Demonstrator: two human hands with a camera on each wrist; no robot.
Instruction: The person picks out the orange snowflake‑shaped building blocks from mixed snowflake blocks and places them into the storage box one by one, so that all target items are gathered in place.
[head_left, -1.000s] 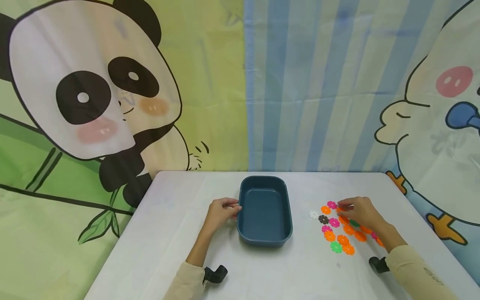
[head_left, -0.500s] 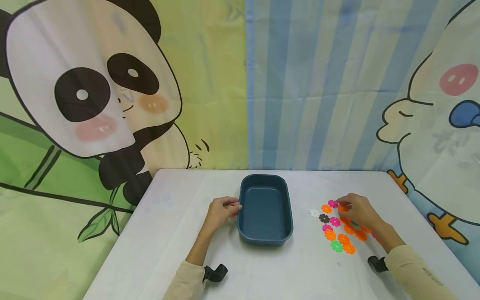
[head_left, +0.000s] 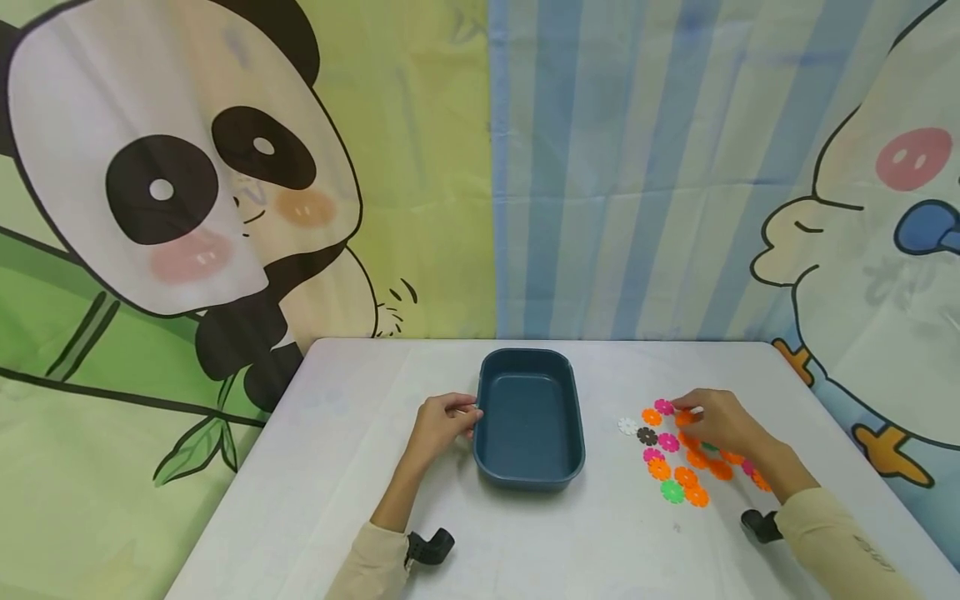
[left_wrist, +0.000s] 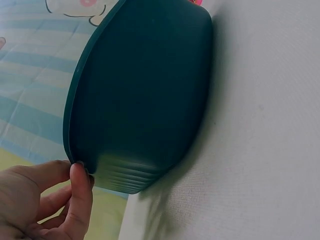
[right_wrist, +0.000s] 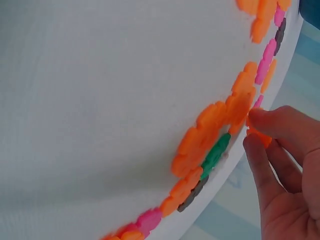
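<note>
A deep blue rectangular tub stands mid-table. My left hand pinches its left rim between thumb and fingers; the left wrist view shows the thumb and fingertips meeting at the rim. Several flower-edged plastic snowflake discs, such as a bright green one, lie scattered right of the tub. Over their far side, my right hand has its thumb and fingers curled about an orange snowflake disc, which they partly cover. A dark green disc and more orange discs lie close by.
The white table carries everything, its far edge against a printed cloth backdrop. At the pile's left side lie a white disc and a dark one. Black wrist mounts jut from both forearms.
The right hand shifts only slightly among the orange discs, its fingers drawing closer around one. My left hand and the tub stay where they were.
</note>
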